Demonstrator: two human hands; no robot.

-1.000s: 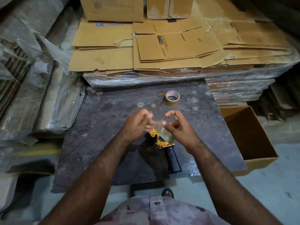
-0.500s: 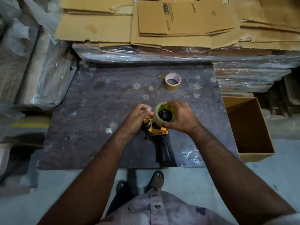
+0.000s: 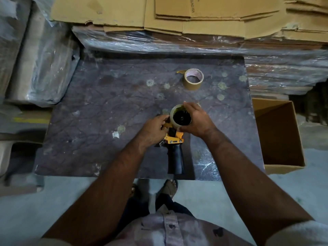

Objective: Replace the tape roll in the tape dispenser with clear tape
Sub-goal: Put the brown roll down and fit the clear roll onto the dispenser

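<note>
On the dark table [image 3: 99, 121], as before, right hand [image 3: 198, 121] grips clear tape roll [image 3: 174, 119]; left hand [image 3: 154, 129] pinches dispenser [image 3: 174, 139].

Beyond the right hand [image 3: 198, 119], the brown tape roll [image 3: 193, 79] stands alone on the dark tabletop [image 3: 99, 121], with bare surface between it and the knuckles and more on both of its sides. To the left of the left hand [image 3: 153, 129] the top lies open out to its edge, where plastic-wrapped bundles [image 3: 44, 64] close it off. Past the tape roll a wrapped cardboard stack [image 3: 177, 32] walls the far side, and an open carton [image 3: 278, 135] sits right of the right hand, off the table's edge.
</note>
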